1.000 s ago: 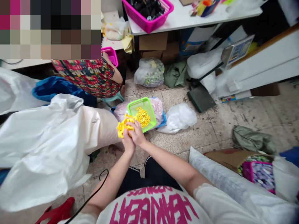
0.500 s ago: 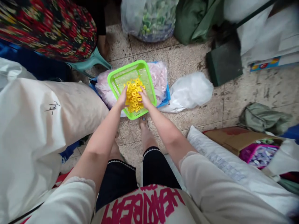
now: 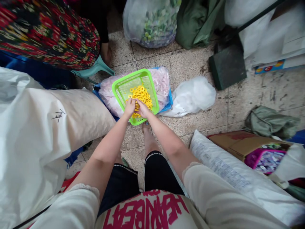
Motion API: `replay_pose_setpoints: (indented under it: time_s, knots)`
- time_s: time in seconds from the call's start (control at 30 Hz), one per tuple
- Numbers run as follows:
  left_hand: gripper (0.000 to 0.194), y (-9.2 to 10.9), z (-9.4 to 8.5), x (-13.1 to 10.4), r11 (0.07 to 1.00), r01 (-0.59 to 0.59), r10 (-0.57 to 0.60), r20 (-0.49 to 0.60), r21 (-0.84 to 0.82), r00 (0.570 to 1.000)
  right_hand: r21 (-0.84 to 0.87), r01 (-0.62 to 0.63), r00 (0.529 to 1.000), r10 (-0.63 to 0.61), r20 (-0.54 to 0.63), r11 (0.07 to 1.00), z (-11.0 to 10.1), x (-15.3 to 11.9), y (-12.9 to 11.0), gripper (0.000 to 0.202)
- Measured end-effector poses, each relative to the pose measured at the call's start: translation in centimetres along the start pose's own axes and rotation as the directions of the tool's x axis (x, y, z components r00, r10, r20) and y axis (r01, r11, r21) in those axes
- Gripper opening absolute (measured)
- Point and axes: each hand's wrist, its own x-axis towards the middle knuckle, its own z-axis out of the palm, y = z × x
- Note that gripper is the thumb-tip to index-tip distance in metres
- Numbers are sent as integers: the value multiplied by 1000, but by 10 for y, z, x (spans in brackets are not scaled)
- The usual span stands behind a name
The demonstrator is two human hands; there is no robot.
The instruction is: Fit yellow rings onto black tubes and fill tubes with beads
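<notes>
A bright green plastic basket (image 3: 155, 95) with mesh sides holds a heap of small yellow ring-shaped pieces (image 3: 143, 94). My left hand (image 3: 130, 107) is over the near left part of the heap, its fingers drawn together. Beside it, my right hand (image 3: 143, 109) has its fingers bent inward, and the fingertips of both hands meet over the yellow pieces. Whatever lies between the fingertips is too small and covered to make out. Under the basket is a clear bag of pale pink pieces (image 3: 161, 82), resting on something blue.
A white knotted plastic bag (image 3: 194, 95) lies right of the basket. Large white sacks (image 3: 81, 117) crowd the left side. A person in a flowered garment (image 3: 59, 38) sits on a teal stool (image 3: 95, 68). Bottom right are a long white sack (image 3: 228, 171) and a cardboard box (image 3: 235, 143).
My hands have come together from either side of the yellow heap, their fingertips now meeting at its near side. The heap has shifted slightly right within the basket.
</notes>
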Motion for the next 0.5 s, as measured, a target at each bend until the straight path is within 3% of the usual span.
replay_pose_setpoints:
  time_s: [0.13, 0.23, 0.5]
  knots:
    - [21, 4, 8, -5, 995, -63, 68, -52, 79, 996, 115, 34, 999, -32, -21, 993, 13, 2, 3, 29]
    - [22, 11, 9, -8, 989, -99, 106, -59, 113, 993, 143, 62, 996, -51, -79, 988, 11, 2, 4, 25]
    - [29, 23, 3, -13, 996, -78, 81, -99, 38, 992, 21, 147, 968, -140, -210, 989, -5, 11, 0, 16]
